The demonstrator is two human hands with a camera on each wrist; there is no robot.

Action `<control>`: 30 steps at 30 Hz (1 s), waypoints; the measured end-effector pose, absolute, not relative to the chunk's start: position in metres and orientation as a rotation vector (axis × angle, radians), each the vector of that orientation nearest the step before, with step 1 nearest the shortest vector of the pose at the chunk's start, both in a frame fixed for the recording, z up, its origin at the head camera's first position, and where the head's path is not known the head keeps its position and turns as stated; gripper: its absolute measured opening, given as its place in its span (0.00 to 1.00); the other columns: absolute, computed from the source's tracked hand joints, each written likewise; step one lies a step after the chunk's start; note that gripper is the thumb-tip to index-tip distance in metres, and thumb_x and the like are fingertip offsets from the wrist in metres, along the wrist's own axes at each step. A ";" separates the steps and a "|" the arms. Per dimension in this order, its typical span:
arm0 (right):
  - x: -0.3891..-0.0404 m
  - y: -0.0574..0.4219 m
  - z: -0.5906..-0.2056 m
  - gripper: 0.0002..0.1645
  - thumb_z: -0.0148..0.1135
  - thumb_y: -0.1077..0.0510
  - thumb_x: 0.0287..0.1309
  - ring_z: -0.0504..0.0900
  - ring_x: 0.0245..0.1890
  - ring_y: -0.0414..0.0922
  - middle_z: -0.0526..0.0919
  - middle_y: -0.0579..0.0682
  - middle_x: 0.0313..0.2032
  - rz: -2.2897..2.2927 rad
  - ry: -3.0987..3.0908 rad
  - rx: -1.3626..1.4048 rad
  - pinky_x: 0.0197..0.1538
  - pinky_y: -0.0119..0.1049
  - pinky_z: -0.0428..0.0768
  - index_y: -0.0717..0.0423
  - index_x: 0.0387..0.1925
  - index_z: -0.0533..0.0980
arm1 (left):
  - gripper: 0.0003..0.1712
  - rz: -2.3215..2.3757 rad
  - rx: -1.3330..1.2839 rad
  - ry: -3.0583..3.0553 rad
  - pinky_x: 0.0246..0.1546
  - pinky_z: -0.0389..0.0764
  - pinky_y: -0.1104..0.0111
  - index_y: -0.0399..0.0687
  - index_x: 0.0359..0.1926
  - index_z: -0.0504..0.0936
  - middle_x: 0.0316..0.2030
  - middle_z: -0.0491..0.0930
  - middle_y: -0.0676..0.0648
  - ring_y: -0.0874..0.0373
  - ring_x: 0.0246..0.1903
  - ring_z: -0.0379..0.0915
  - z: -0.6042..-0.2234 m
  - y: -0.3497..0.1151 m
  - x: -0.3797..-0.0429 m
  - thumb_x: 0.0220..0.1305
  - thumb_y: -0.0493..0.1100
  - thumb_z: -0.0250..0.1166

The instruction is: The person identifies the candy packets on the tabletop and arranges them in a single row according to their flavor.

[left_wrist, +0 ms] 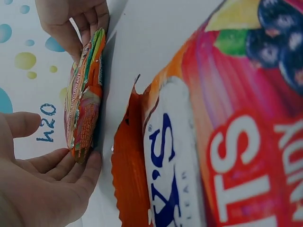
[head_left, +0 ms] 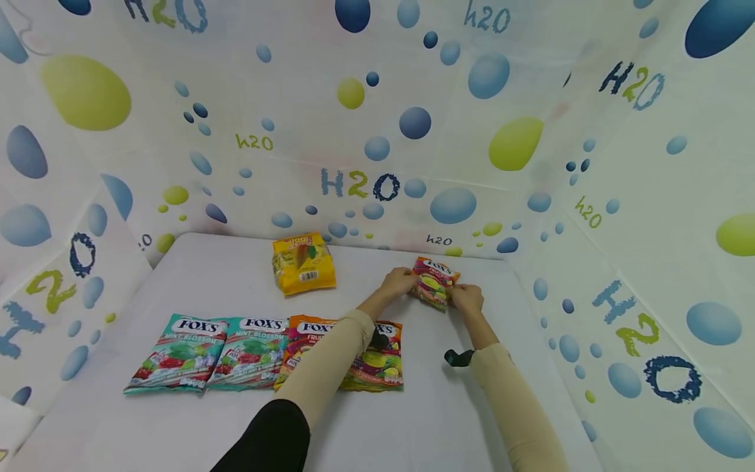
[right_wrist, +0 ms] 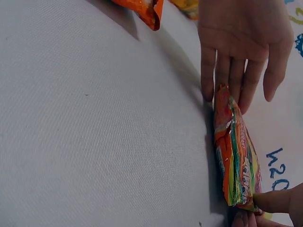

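A small red-and-orange Fox's candy bag (head_left: pixel 434 283) is at the back right of the white table, between the two hands. My right hand (head_left: pixel 468 298) pinches one end of it, with the thumb on the near side in the right wrist view. At the other end, my left hand (head_left: pixel 398 282) touches the bag with straight fingers (right_wrist: pixel 236 71), its thumb standing apart. Both wrist views show the bag edge-on. Under my left forearm lie two red-and-orange Fox's fruit candy bags (head_left: pixel 380 367), partly hidden by the sleeve.
Two green Fox's mint blossom bags (head_left: pixel 183 357) lie to the left in the same row as the fruit bags. Farther back sits a yellow candy bag (head_left: pixel 303 265). A spotted cloth wall (head_left: pixel 413 216) rises behind the table (head_left: pixel 236 269) and along its sides.
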State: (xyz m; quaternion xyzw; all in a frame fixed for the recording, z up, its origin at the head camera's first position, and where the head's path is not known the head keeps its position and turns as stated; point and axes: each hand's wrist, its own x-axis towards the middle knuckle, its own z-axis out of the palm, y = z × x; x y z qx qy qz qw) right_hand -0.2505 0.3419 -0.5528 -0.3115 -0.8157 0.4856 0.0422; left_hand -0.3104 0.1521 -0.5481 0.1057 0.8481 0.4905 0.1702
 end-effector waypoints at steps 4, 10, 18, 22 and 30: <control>-0.251 0.344 -0.554 0.27 0.70 0.54 0.65 0.77 0.62 0.58 0.79 0.65 0.64 1.518 -2.463 -0.938 0.64 0.49 0.77 0.64 0.61 0.80 | 0.35 1.423 0.283 2.369 0.69 0.72 0.51 0.35 0.74 0.69 0.71 0.71 0.34 0.40 0.69 0.69 -0.552 0.151 -0.314 0.77 0.54 0.55; -0.250 0.346 -0.556 0.24 0.71 0.56 0.64 0.81 0.55 0.53 0.80 0.63 0.63 1.573 -2.400 -0.975 0.50 0.38 0.81 0.63 0.59 0.82 | 0.33 1.508 0.261 2.313 0.69 0.72 0.50 0.35 0.73 0.72 0.70 0.72 0.35 0.40 0.69 0.69 -0.552 0.149 -0.310 0.77 0.52 0.56; -0.248 0.345 -0.553 0.25 0.67 0.61 0.66 0.84 0.53 0.54 0.79 0.66 0.63 1.669 -2.275 -0.961 0.42 0.32 0.86 0.66 0.63 0.79 | 0.31 1.584 0.286 2.286 0.70 0.70 0.50 0.37 0.72 0.74 0.70 0.73 0.36 0.40 0.70 0.67 -0.543 0.148 -0.299 0.78 0.52 0.55; -0.246 0.345 -0.549 0.25 0.67 0.62 0.66 0.84 0.54 0.55 0.79 0.65 0.62 1.686 -2.246 -0.950 0.48 0.37 0.87 0.65 0.63 0.80 | 0.31 1.640 0.288 2.252 0.70 0.69 0.50 0.37 0.71 0.74 0.70 0.73 0.35 0.39 0.70 0.67 -0.538 0.146 -0.295 0.77 0.52 0.56; -0.241 0.348 -0.541 0.24 0.66 0.62 0.67 0.84 0.53 0.54 0.80 0.65 0.62 1.717 -2.207 -0.929 0.44 0.34 0.87 0.62 0.63 0.80 | 0.30 1.657 0.313 2.256 0.70 0.70 0.51 0.38 0.72 0.74 0.70 0.74 0.38 0.42 0.70 0.68 -0.532 0.146 -0.288 0.78 0.50 0.56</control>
